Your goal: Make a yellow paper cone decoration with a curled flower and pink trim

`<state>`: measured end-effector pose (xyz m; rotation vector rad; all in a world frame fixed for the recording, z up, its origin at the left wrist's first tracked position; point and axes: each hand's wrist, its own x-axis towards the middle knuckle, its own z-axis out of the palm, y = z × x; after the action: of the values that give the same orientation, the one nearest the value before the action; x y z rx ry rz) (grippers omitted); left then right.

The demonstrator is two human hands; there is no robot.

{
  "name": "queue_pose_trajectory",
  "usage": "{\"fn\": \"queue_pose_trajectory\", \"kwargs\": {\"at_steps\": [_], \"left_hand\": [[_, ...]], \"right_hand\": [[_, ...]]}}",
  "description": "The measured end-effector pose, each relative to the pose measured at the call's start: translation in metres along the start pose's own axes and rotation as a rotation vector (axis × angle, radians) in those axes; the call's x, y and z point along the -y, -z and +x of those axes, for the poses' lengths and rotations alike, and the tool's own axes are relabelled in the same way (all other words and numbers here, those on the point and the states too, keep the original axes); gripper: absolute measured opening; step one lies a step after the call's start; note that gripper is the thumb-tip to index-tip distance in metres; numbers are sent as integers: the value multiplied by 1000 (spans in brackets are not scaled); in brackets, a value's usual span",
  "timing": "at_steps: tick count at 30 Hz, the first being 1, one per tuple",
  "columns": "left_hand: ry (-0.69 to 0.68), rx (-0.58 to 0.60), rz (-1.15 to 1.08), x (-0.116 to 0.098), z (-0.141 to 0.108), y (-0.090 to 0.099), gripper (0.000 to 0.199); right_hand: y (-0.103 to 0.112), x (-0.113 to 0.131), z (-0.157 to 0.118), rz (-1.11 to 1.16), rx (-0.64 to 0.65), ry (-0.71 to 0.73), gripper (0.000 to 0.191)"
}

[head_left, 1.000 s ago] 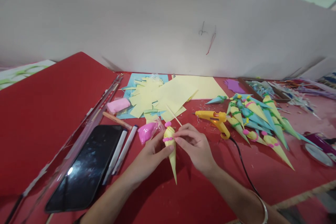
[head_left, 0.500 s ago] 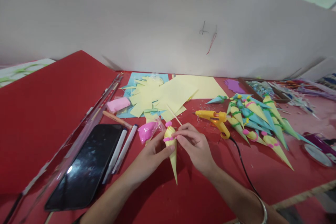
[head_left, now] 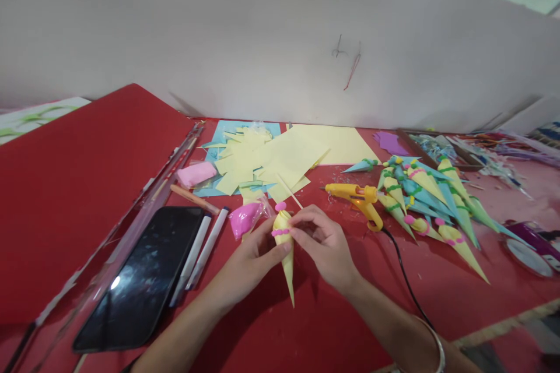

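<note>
A yellow paper cone (head_left: 287, 271), point down, has a pink ball on top and a row of pink dots round its upper part. My left hand (head_left: 258, 253) grips it from the left, thumb across its front. The fingers of my right hand (head_left: 326, 245) are pinched at the cone's right edge by the pink dots; whatever lies between the fingertips is too small to make out. Just behind my hands are a bag of pink clay (head_left: 245, 218) and a thin pale stick (head_left: 289, 190).
A yellow glue gun (head_left: 359, 197) with a black cord lies right of my hands, before a pile of decorated cones (head_left: 420, 192). On the left are a black phone (head_left: 142, 280) and white markers (head_left: 207, 247). Yellow paper pieces (head_left: 293, 154) lie behind.
My right fingertips have closed in against the cone's edge, and the pink bit seen at them before is no longer distinct. My left hand keeps its hold.
</note>
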<state>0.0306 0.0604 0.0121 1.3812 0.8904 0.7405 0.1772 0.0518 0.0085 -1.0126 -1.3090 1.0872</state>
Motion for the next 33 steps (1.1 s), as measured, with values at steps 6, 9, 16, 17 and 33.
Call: {"fn": "queue_pose_trajectory", "kwargs": {"at_steps": [6,9,16,17,33], "left_hand": [[-23,-6,43,0,0,0,40],[-23,0,48,-2,-1,0,41],[-43,8,64,0,-1,1,42],[-46,12,67,0,-1,1,42],[-52,14,138,-3,-4,1,46]], "right_hand": [[-1,-2,0,37,25,-21,10],[-1,0,0,67,29,-22,8],[-1,2,1,70,37,-26,9],[-1,2,1,63,35,-23,8],[0,4,0,95,58,24,9]]}}
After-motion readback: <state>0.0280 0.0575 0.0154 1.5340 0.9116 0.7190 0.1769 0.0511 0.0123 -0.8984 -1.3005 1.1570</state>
